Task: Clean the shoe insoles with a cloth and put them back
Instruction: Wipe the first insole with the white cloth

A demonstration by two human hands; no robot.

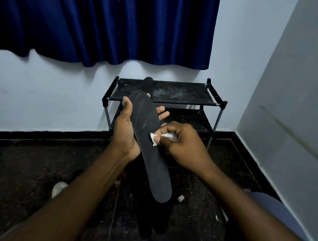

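Note:
A long black insole is held up in front of me, toe end away, heel end towards me. My left hand grips it from the left, thumb on its edge and fingers showing behind its right side. My right hand is shut on a small white cloth and presses it against the insole's right edge near the middle. A second black insole lies on the shoe rack's top shelf, mostly hidden behind the held one.
A black two-tier shoe rack stands against the white wall below a blue curtain. On the dark floor lie a whitish shoe at the left and a small white object. A wall closes the right side.

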